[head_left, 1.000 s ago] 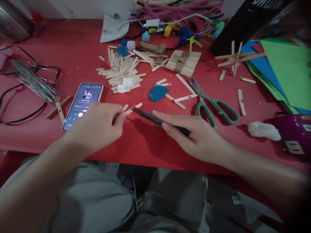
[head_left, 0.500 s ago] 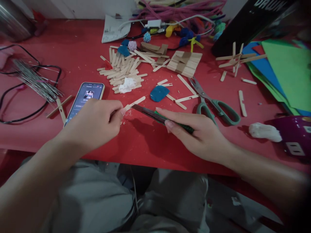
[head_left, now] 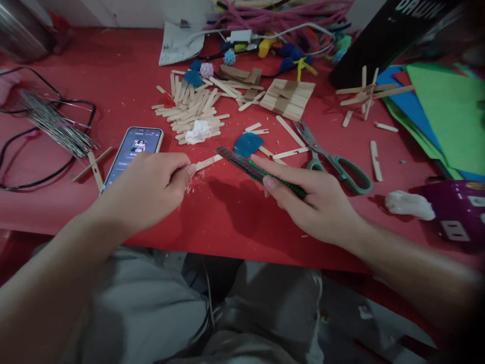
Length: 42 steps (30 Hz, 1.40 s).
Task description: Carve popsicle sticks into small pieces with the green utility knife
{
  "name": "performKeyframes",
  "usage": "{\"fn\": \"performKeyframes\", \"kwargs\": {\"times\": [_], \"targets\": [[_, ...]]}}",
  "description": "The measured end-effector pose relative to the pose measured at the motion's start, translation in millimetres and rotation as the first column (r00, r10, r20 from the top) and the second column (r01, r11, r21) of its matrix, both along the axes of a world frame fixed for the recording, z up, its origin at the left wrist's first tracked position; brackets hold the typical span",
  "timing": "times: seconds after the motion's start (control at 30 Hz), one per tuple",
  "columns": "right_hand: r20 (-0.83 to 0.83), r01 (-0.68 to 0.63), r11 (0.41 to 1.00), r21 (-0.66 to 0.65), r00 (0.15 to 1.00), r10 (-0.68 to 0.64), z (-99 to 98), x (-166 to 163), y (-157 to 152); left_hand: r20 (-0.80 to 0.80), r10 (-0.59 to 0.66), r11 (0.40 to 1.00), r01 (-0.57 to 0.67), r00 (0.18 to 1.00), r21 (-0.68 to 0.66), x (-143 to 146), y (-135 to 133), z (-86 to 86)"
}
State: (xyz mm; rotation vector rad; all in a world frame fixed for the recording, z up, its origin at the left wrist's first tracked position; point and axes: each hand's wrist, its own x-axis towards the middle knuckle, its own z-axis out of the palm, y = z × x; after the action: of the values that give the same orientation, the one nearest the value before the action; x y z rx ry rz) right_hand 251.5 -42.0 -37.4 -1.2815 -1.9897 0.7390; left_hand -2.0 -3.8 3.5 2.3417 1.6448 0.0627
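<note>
My left hand (head_left: 159, 182) pinches one end of a wooden craft stick (head_left: 207, 162), which points right over the red table. A notch shows in the stick's surface. In my right hand (head_left: 310, 197) is a green utility knife (head_left: 280, 184) with its long dark blade (head_left: 238, 162) out. The blade's tip hovers by the stick's far end; whether they touch I cannot tell. Fine wood shavings (head_left: 197, 178) lie below the stick. Just beyond the blade is a blue flat piece (head_left: 246, 145).
Behind my hands lies a pile of craft sticks (head_left: 193, 108). Scissors (head_left: 333, 159) rest beyond my right hand, a phone (head_left: 131, 146) beyond my left. Metal wires (head_left: 56, 124) are at left. A black bottle (head_left: 379, 43), coloured sheets (head_left: 447, 111) and a purple object (head_left: 454, 210) stand at right.
The knife has moved right and slightly down, off the stick's middle toward its far end, uncovering the notch. My left hand has barely moved and still pinches the stick.
</note>
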Motion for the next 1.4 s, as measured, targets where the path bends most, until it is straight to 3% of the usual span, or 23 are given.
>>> {"fn": "performKeyframes", "kwargs": {"times": [0.13,0.37,0.57,0.77,0.93,1.27,1.4], "targets": [[0.038,-0.025,0.999,0.027,0.999,0.024,-1.9,1.6,2.1,0.040,-0.020,1.000,0.020,0.999,-0.006,-1.1,0.6,1.6],[0.063,-0.149,0.987,0.058,0.987,0.145,-4.3,2.0,0.1,0.148,0.079,0.981,-0.103,0.986,0.165,4.4,0.4,6.3],[0.053,-0.238,0.970,0.052,0.970,0.235,-5.3,-1.0,-5.3,0.340,0.195,0.971,-0.229,0.920,0.062,8.9,1.3,6.8],[0.061,-0.184,0.977,0.108,0.982,0.178,-5.6,-1.4,-6.5,0.237,0.134,0.960,-0.186,0.962,0.211,7.1,2.3,2.2],[0.050,-0.202,0.974,0.099,0.979,0.197,-6.2,-4.1,-6.3,0.263,0.080,0.953,-0.150,0.962,0.261,4.6,2.8,-1.0],[0.016,-0.220,0.972,0.078,0.976,0.219,-7.1,-5.2,-6.3,0.283,0.054,0.945,-0.141,0.958,0.296,4.3,3.0,-3.2],[0.020,-0.216,0.974,0.064,0.976,0.216,-7.2,-5.1,-7.0,0.223,0.093,0.962,-0.146,0.970,0.231,7.5,0.9,3.1]]}}
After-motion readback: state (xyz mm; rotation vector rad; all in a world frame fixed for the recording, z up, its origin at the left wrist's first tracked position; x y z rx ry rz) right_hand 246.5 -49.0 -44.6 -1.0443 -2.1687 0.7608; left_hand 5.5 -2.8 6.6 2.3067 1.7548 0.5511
